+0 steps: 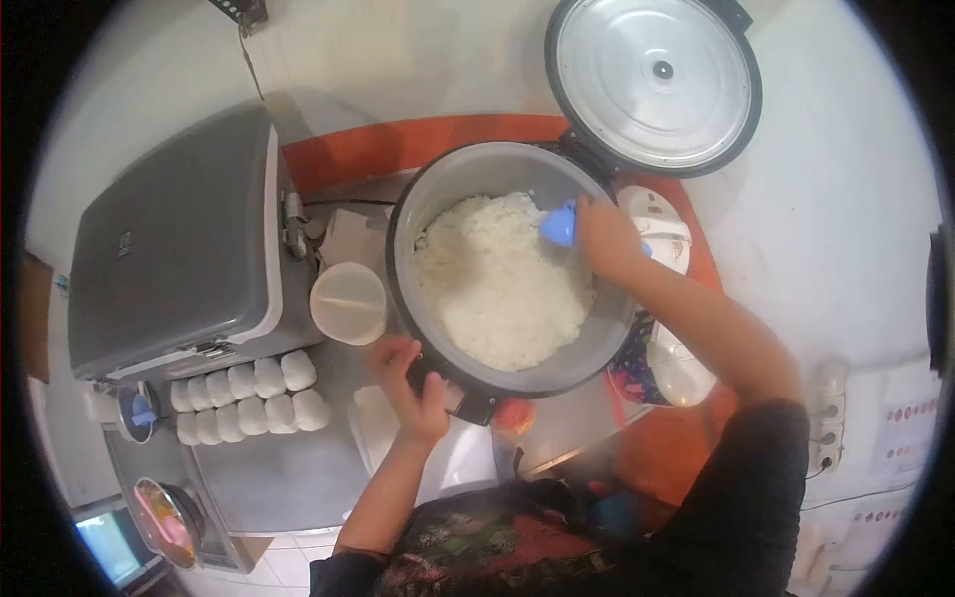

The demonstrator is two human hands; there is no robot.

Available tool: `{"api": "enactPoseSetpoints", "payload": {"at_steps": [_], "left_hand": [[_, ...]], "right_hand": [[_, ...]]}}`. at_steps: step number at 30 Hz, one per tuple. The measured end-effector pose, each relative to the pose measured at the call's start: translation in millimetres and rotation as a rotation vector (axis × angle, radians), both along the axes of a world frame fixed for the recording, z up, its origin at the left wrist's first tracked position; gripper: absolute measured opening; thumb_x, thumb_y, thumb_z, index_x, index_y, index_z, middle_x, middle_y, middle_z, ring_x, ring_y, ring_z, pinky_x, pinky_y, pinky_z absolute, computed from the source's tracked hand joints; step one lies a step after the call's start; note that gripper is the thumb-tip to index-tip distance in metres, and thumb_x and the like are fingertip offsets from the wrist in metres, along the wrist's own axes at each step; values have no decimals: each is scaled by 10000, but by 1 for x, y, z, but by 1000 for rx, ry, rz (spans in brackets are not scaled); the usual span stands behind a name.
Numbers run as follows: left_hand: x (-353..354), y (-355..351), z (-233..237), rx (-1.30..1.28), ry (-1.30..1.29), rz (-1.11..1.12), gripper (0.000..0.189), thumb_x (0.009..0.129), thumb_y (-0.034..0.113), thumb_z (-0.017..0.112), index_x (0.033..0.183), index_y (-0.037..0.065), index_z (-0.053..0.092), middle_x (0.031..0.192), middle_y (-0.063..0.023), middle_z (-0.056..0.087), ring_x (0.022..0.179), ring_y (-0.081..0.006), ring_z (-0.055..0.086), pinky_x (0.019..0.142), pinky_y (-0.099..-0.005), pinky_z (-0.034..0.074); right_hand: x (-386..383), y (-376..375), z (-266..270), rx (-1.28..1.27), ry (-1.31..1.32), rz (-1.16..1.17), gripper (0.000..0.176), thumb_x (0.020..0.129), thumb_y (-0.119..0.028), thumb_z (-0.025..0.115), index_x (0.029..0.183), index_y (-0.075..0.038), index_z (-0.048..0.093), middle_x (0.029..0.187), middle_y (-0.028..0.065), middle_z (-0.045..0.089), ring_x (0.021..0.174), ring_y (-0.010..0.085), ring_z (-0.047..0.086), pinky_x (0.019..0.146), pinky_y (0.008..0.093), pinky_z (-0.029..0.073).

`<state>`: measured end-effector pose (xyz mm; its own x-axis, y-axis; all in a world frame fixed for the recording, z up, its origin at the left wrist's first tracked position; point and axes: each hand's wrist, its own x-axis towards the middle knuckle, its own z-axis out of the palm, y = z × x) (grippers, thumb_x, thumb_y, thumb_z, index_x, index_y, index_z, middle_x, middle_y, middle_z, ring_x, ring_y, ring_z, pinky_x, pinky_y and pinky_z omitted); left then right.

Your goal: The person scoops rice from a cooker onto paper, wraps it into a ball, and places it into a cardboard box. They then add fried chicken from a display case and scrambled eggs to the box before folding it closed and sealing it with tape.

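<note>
My right hand [609, 239] is closed around a blue rice paddle [559, 226], its blade just inside the cooker's right wall near the rice. White cooked rice [502, 289] fills the lower part of the large rice cooker [448, 174], heaped toward the far side. At the cooker's front left, my left hand [413, 393] grips the dark front handle [476, 406], thumb on one side and fingers on the other. The cooker's round metal lid [652, 85] stands raised at the back right.
A grey cooler box [179, 229] stands on the left. Before it are two rows of white rounded bundles [249, 396]. A round translucent container [348, 303] sits left of the cooker. Metal bowls [169, 522] are at far left, a patterned container [647, 363] at right.
</note>
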<state>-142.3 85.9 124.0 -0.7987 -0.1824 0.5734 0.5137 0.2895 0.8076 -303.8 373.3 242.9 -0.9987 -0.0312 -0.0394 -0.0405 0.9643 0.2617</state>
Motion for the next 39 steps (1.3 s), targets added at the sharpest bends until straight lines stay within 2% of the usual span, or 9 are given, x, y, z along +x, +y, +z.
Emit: {"api": "enactPoseSetpoints", "payload": {"at_steps": [3,6,12,18,21,27,33,36,39], "left_hand": [[1,7,-13,72,4,77,346,882,222,568,1195,76,546,1239,-162,482,1138,-298,444,977,-437,353],[4,11,-19,95,9,153,285,876,242,560,1125,102,566,1228,-182,486,1118,-301,448,956,-451,360],[3,8,-21,57,46,162,299,861,258,550,1119,109,568,1212,-217,483,1114,-321,438,949,-480,351],[2,10,-20,78,56,179,288,851,262,548,1094,112,585,1206,-223,481,1114,-325,435,961,-485,335],[3,9,-22,82,48,162,281,852,263,549,1086,113,589,1215,-221,475,1113,-321,434,967,-483,334],[1,10,-17,69,47,148,269,868,270,539,1090,127,591,1234,-205,466,1117,-309,434,958,-460,348],[1,11,-16,92,28,128,266,863,268,529,1086,131,581,1246,-201,461,1126,-310,434,957,-465,357],[0,12,-16,94,31,115,274,852,265,525,1085,130,574,1259,-207,451,1129,-311,433,960,-468,357],[0,10,-17,72,27,107,280,845,266,517,1086,134,572,1266,-210,445,1131,-311,432,964,-470,356]], "right_hand": [[2,-14,3,60,-407,-79,248,854,-91,594,1044,0,723,1033,188,721,929,349,718,782,431,578],[1,-2,-11,154,-478,141,198,830,-111,625,933,-4,756,1019,191,729,959,345,719,789,424,580],[-3,-27,-5,299,-969,140,287,767,-122,659,1009,9,742,1060,214,720,980,354,712,799,458,563],[12,-18,-44,-220,-1152,282,408,756,-86,648,1155,-11,689,1036,231,712,969,381,689,846,452,532],[18,-26,-20,-482,-945,366,492,783,-69,633,1271,-135,655,1024,201,697,955,386,666,846,458,517],[38,-47,35,-396,-452,347,604,818,-38,625,1377,-265,588,1018,151,630,934,383,626,826,477,506],[43,-27,18,-483,-147,330,552,831,-24,598,1363,-169,576,1021,192,663,933,386,649,800,468,532],[23,-19,-20,-263,-223,62,422,850,-49,588,1271,-74,600,1016,239,672,921,405,674,781,493,546],[15,-30,-48,-395,-385,82,340,860,-80,589,1195,-21,602,1011,258,674,924,418,688,787,502,559]]}}
